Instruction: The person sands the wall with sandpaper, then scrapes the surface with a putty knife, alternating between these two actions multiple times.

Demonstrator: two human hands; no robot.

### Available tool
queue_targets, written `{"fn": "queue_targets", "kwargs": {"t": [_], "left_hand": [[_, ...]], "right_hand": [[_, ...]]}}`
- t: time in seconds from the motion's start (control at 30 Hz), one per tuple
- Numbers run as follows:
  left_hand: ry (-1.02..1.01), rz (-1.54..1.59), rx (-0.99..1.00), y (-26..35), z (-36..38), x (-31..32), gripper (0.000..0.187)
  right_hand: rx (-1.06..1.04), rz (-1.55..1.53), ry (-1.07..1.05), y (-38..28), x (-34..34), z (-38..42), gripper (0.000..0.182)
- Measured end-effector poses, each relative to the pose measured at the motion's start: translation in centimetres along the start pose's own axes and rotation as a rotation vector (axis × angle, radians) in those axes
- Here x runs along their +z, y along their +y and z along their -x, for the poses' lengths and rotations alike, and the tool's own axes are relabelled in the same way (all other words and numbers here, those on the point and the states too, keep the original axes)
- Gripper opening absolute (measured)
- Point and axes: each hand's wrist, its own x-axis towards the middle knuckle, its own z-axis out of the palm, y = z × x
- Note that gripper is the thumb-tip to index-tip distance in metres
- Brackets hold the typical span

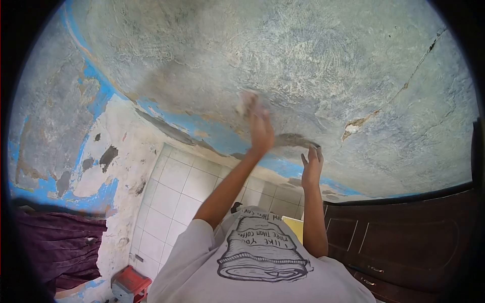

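My left hand is raised against the rough grey-green wall, its fingers smeared by motion. A pale blur shows at its fingertips, and I cannot make out whether it is a held thing. Lower and to the right, my right hand rests with fingers apart at the wall, beside a dark patch of bare plaster. Nothing held shows in it. Worn blue paint runs in a band along the wall near both hands.
A crack with a chipped hole crosses the wall at right. Dark wooden cabinets stand lower right. At left hang purple curtains by a peeling wall; a red plastic stool stands on the pale tiled floor.
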Motion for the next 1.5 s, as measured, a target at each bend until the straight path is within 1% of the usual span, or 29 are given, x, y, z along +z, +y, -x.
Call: {"fn": "queue_targets", "kwargs": {"t": [0.03,0.07,0.1,0.13,0.2,0.23,0.27,0.37,0.43,0.47,0.5,0.53,0.63,0.7,0.73,0.8,0.87,0.97,1.03,1.1,1.2,1.27,1.3,1.37,1.43,1.5], "left_hand": [[0.093,0.106,-0.059,-0.3,-1.5,-0.7,0.065],[0.184,0.208,-0.119,0.8,-4.2,-1.9,0.063],[0.272,0.307,-0.181,1.5,-5.4,-2.5,0.061],[0.276,0.215,-0.142,1.8,-4.4,-2.0,0.061],[0.292,0.039,-0.039,2.5,-1.6,1.1,0.063],[0.169,0.077,-0.021,1.6,1.2,2.7,0.062],[0.047,0.109,-0.002,1.8,2.4,2.7,0.060],[0.036,0.051,-0.045,-0.7,0.1,0.6,0.062],[0.265,0.110,-0.157,-2.8,-4.8,-1.5,0.063],[0.282,0.100,-0.133,-1.6,-5.2,-1.8,0.063],[0.300,0.094,-0.107,0.3,-5.7,-2.1,0.063],[0.322,0.091,-0.078,1.5,-6.1,-2.1,0.063],[0.059,0.082,-0.097,2.3,1.1,1.6,0.065],[-0.003,0.063,-0.050,1.3,1.7,2.1,0.065],[-0.032,0.052,-0.030,0.8,2.0,2.3,0.065],[0.213,-0.072,0.103,1.2,-3.2,0.2,0.069],[0.255,0.154,-0.070,3.2,-7.9,-2.7,0.068],[0.351,0.007,0.026,2.6,-8.8,-0.9,0.068],[0.320,-0.053,0.086,3.6,-4.0,1.9,0.062],[0.115,-0.056,0.123,1.3,2.2,5.9,0.058],[-0.013,-0.113,0.211,4.6,1.9,6.3,0.054],[0.104,-0.089,0.337,7.1,-3.4,4.8,0.064],[0.106,-0.062,0.304,9.4,-5.8,3.5,0.065],[0.125,-0.067,0.285,11.1,-6.6,2.8,0.064],[0.166,-0.117,0.314,10.5,-5.5,4.4,0.063],[0.178,-0.085,0.246,8.4,0.4,8.6,0.047]], "right_hand": [[0.006,-0.015,0.005,-0.1,0.0,0.1,0.086],[0.016,-0.031,0.010,-0.1,-0.1,0.3,0.087],[0.018,-0.018,0.013,-0.1,0.0,0.5,0.086],[0.018,-0.007,0.016,-0.1,0.3,0.7,0.085],[0.012,0.012,0.024,-0.2,0.7,0.7,0.083],[0.010,0.022,0.029,-0.1,0.8,0.6,0.082],[0.010,0.029,0.029,0.1,1.0,0.5,0.081],[0.006,0.013,0.036,-0.1,0.3,0.4,0.083],[-0.009,0.000,0.002,0.2,-0.7,0.6,0.083],[-0.019,-0.006,-0.010,0.3,-1.0,0.7,0.083],[-0.010,-0.007,0.013,0.1,-0.8,0.8,0.076],[-0.001,-0.013,0.027,0.1,-0.8,0.8,0.076],[0.003,-0.029,0.032,0.0,-0.5,0.5,0.074],[0.010,-0.029,0.007,-0.1,-1.0,0.8,0.073],[0.011,-0.032,-0.023,-0.2,-1.6,0.9,0.075],[0.018,-0.036,-0.092,-0.4,-3.0,1.2,0.081],[0.017,-0.076,-0.126,-0.9,-3.5,1.8,0.080],[0.000,-0.160,-0.183,-0.9,-3.8,1.7,0.081],[-0.001,-0.188,-0.203,-1.0,-4.0,1.6,0.081],[0.014,-0.186,-0.196,-1.1,-4.2,1.7,0.079],[0.007,-0.168,-0.205,-1.7,-5.9,2.4,0.078],[-0.037,-0.147,-0.203,-2.4,-7.6,2.8,0.076],[-0.056,-0.141,-0.204,-2.6,-8.2,3.0,0.076],[-0.058,-0.174,-0.194,-3.0,-9.1,3.2,0.075],[-0.056,-0.195,-0.190,-3.2,-9.4,2.8,0.074],[-0.044,-0.198,-0.175,-2.9,-9.5,2.1,0.074]]}}
